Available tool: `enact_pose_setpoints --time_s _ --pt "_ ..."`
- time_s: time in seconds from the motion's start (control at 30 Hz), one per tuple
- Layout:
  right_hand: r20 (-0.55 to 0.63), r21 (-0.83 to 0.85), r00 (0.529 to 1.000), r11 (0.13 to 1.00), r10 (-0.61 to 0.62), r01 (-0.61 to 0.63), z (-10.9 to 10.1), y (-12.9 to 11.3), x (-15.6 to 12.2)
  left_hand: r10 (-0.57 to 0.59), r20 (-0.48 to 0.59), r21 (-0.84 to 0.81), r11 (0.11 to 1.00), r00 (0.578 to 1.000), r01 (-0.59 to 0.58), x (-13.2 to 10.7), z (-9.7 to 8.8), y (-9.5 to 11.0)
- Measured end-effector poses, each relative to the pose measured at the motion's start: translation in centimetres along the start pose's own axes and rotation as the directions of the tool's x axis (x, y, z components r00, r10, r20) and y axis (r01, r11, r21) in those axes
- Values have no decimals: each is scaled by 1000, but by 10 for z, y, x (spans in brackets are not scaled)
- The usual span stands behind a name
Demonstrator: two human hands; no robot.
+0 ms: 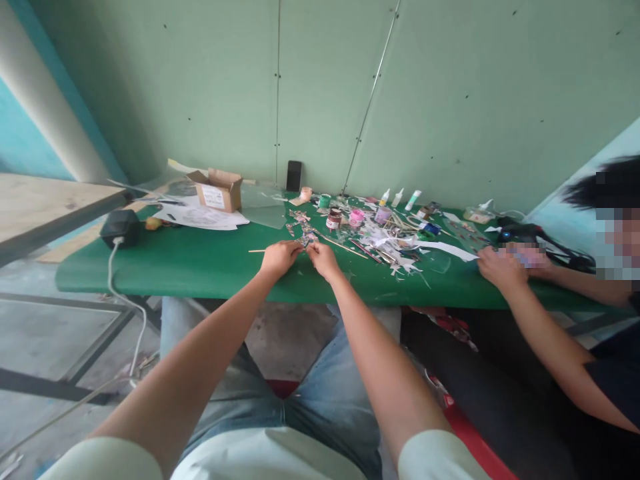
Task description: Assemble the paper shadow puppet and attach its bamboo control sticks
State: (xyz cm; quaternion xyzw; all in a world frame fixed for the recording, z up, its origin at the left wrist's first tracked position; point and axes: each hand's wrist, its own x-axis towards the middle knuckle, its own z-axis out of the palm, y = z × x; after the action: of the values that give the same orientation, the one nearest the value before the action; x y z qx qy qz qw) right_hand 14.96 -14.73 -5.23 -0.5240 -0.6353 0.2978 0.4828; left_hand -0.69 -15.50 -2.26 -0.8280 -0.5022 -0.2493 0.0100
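Note:
My left hand (pixel 281 257) and my right hand (pixel 323 259) meet over the front of the green table, fingertips pinched almost together. Between them sits a small mottled, patterned piece (pixel 309 237), its near end hidden by my fingers; what it is made of is unclear. More mottled scraps (pixel 299 217) lie just beyond. A thin wooden stick (pixel 256 251) pokes out left of my left hand, and a longer stick (pixel 345 247) slants away to the right. Open jars of brown paint (pixel 333 219) and pink paint (pixel 357 218) stand beyond my right hand.
Paper scraps (pixel 395 240) are heaped to the right, with glue bottles (pixel 398 198) behind. A cardboard box (pixel 220 192), a black adapter (pixel 120 229) and a phone (pixel 294 176) stand on the green table (pixel 200 267). At right, another person's hands (pixel 510 263) work.

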Motion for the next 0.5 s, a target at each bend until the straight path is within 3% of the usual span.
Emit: enact_pose_setpoints --time_s 0.3,0.5 --pt "-28 79 997 994 78 -75 1 -4 -1 -33 9 1 999 999 33 -1 0 2" --pt "-69 34 995 997 66 -63 1 -6 -3 -45 17 -1 999 999 45 -1 -1 3"
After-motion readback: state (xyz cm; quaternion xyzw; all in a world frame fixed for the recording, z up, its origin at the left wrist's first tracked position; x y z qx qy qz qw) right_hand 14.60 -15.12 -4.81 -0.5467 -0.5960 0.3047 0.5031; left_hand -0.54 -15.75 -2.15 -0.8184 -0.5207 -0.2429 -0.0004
